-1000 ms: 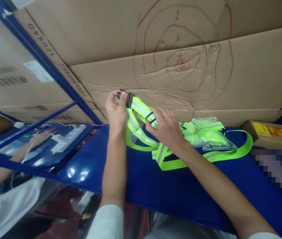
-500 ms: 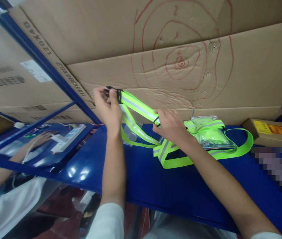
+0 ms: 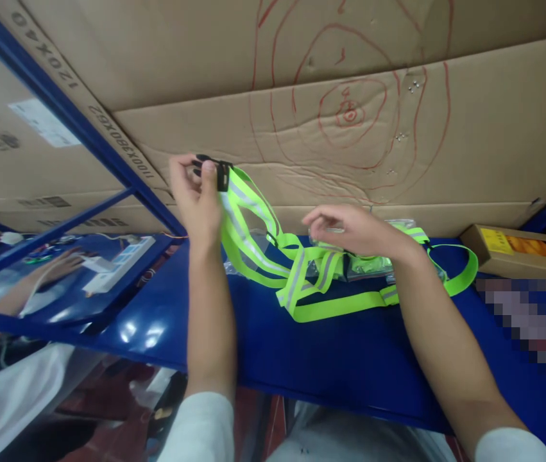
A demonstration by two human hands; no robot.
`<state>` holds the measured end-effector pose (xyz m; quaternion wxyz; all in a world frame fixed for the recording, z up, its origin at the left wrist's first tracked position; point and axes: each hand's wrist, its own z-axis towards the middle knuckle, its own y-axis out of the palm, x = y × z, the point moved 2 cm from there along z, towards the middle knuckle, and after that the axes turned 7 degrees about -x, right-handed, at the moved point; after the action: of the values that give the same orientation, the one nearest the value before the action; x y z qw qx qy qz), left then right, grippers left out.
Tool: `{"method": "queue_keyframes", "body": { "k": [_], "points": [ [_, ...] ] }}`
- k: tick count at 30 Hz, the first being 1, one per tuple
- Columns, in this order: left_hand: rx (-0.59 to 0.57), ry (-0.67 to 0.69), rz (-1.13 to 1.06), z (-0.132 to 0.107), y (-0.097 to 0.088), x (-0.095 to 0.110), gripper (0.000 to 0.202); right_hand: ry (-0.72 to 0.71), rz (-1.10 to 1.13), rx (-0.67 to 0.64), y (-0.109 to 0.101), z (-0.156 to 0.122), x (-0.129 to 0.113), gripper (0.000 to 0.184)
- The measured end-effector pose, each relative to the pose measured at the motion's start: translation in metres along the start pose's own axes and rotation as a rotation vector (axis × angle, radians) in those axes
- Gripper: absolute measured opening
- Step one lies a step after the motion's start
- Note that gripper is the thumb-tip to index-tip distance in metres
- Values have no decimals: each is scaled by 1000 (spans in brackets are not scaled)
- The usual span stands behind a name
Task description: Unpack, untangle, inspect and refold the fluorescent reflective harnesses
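My left hand (image 3: 196, 196) is raised in front of the cardboard wall and pinches a black plastic buckle (image 3: 219, 173) at the end of a neon-yellow reflective strap harness (image 3: 301, 282). The harness hangs from the buckle and trails onto the blue shelf (image 3: 330, 359). My right hand (image 3: 349, 230) hovers palm down over the middle of the harness, fingers curled loosely; no strap shows in its grip. Under and behind that hand lies a clear plastic bag with another folded neon harness (image 3: 373, 263).
Large cardboard sheets (image 3: 446, 147) with red drawn circles stand behind the shelf. A brown box with a yellow label (image 3: 518, 251) lies at the right. A blue frame post (image 3: 85, 122) slants at the left. Another person's hand (image 3: 56, 269) rests by a white power strip (image 3: 119, 263).
My left hand lifted the buckle up and leftward. My right hand let go of the strap's slider and moved right, over the heap; the harness now sags loose.
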<state>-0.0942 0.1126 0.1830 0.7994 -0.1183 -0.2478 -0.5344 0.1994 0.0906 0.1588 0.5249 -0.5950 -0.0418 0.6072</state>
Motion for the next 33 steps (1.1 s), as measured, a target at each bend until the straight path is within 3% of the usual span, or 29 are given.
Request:
{"method": "queue_keyframes", "body": {
  "k": [5, 10, 15, 19, 22, 26, 29, 33],
  "points": [
    [1, 55, 32, 3, -13, 23, 27, 29, -118, 283, -35, -20, 9, 21],
    [49, 56, -48, 8, -20, 23, 34, 77, -159, 323, -42, -28, 15, 22],
    [42, 73, -214, 9, -8, 27, 57, 44, -182, 202, -15, -9, 5, 21],
    [4, 46, -232, 1, 4, 39, 52, -38, -98, 136, 14, 8, -11, 27],
    [55, 62, -41, -7, 11, 52, 26, -94, -110, 273, 40, 17, -25, 34],
    [119, 61, 135, -17, 21, 68, 9, -29, -326, 448, 76, 27, -31, 66],
    [111, 28, 45, -19, 26, 74, 11, 12, -400, 542, 88, 35, -21, 58],
    [201, -128, -213, -13, 23, 68, 22, -17, -391, 610, 85, 40, -5, 40]
  ]
}}
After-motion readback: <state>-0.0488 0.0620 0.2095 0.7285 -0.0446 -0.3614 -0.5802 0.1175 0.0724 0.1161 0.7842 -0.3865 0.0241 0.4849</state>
